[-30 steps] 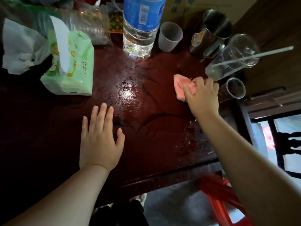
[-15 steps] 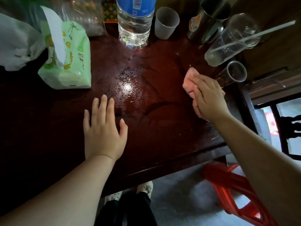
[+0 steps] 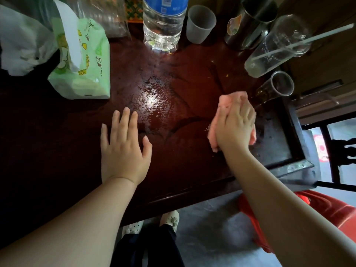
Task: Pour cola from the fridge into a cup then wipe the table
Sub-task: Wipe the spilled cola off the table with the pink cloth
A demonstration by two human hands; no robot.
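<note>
Pink cloth [image 3: 227,106] bunched flat on the tabletop [image 3: 183,170] toward its right side, pressed under the right hand [image 3: 236,128], fingers curled over it. Wet glossy patch [image 3: 152,101] up and to the left of the cloth, between both hands, nearer the right one for the next stroke. Left hand [image 3: 123,149] spread open, palm down, holding nothing. Small glass [image 3: 277,87] just beyond the cloth, easily knocked.

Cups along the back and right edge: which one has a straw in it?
The tall clear plastic cup at the far right, a white straw through it. The frosted cup by the water bottle and the small glass have none.
</note>
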